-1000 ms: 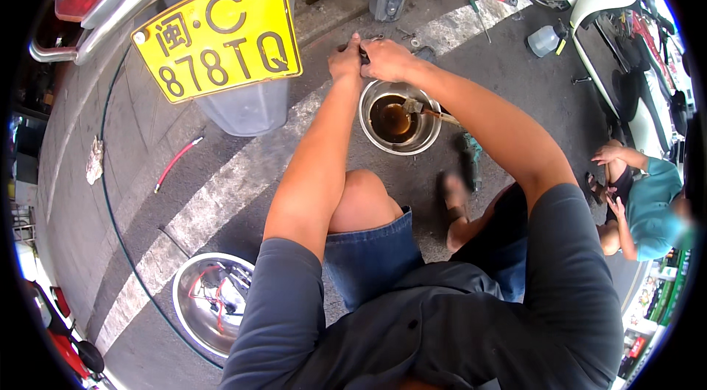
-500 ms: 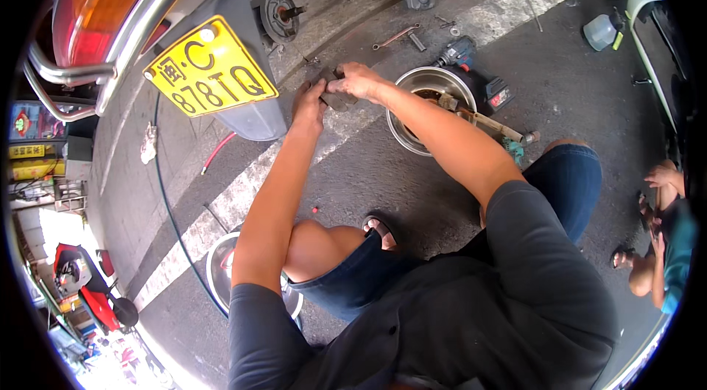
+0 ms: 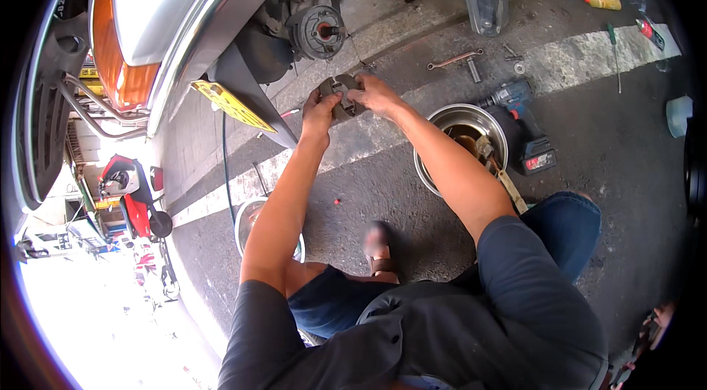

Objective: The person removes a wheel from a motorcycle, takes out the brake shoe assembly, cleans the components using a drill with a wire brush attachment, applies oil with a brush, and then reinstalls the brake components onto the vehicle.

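Note:
A pair of curved, grey-brown brake shoes (image 3: 343, 86) is held up between my two hands, forming a rough ring. My left hand (image 3: 317, 117) grips its left side, thumb across the front. On the other side my right hand (image 3: 376, 95) has its fingers closed round the edge; some fingertips are hidden behind the shoes. Just beyond and a little left of them is the exposed wheel hub (image 3: 318, 33) of the vehicle, with a reddish centre and a protruding axle. The shoes are apart from the hub.
A metal bowl (image 3: 471, 109) with dark liquid and a brush (image 3: 508, 187) stands below my right forearm. Beside it lies a cordless impact wrench (image 3: 515, 99). Farther off are a spanner (image 3: 453, 61), a socket (image 3: 473, 69) and a screwdriver (image 3: 616, 58). A yellow plate (image 3: 232, 105) juts at left.
My view has swung left and toward the vehicle, bringing the hub more into sight. The brake shoes, still in both hands, are turned so their ring shape shows.

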### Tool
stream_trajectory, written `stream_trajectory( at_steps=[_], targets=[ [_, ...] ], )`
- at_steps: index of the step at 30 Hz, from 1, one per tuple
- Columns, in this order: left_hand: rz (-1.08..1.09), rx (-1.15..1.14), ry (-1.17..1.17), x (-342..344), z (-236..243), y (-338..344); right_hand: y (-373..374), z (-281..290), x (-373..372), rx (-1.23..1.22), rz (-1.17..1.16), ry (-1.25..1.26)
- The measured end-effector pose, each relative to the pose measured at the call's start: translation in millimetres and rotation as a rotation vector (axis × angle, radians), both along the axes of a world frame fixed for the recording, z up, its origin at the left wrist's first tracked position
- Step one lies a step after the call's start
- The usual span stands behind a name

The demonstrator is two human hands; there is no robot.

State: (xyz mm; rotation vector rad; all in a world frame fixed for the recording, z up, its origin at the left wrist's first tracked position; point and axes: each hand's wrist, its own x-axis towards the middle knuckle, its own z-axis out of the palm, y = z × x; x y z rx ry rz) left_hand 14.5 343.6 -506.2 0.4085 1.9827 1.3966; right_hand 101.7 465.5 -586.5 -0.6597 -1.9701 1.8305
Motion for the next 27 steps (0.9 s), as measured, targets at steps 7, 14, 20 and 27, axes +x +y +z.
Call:
stream_trajectory(
  at_steps=[7, 14, 20, 27],
  targets=[
    [-0.023, 0.084, 0.250, -4, 28, 57, 44, 1, -22, -0.198, -0.133, 0.210],
    [-0.027, -0.009, 0.611, -24, 46, 104, 74, 29, -28, -0.129, -0.248, 0.216],
    [0.114, -0.189, 0.969, -35, 25, 125, 94, 19, -48, 0.085, -0.349, 0.159],
    [0.078, -0.174, 1.055, -39, 16, 126, 105, 2, -66, 0.018, -0.276, 0.255]
  ],
)
